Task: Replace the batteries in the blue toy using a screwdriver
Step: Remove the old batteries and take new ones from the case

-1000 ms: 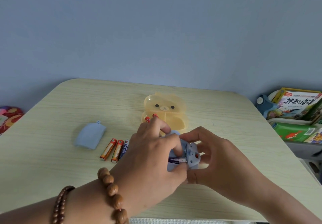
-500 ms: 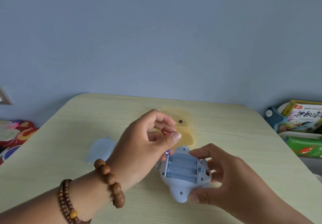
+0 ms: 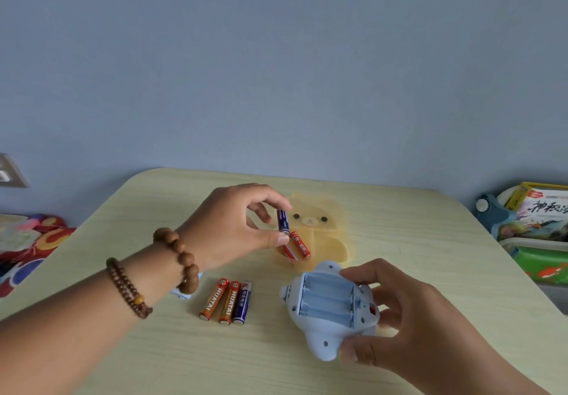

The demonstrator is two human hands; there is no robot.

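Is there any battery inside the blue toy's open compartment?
No, the slots in the blue toy compartment are bare, and the left hand pinches a blue battery away from it.

I see a pale wood-grain table (image 3: 430,271) set against a blue-grey wall (image 3: 276,71), with a translucent yellow bear-faced box (image 3: 330,210) lying open near its middle. Off its left edge are a colourful patterned cloth (image 3: 30,241) and a wall socket (image 3: 9,173). At the right, a picture book (image 3: 544,213) sits above a green box (image 3: 547,265).
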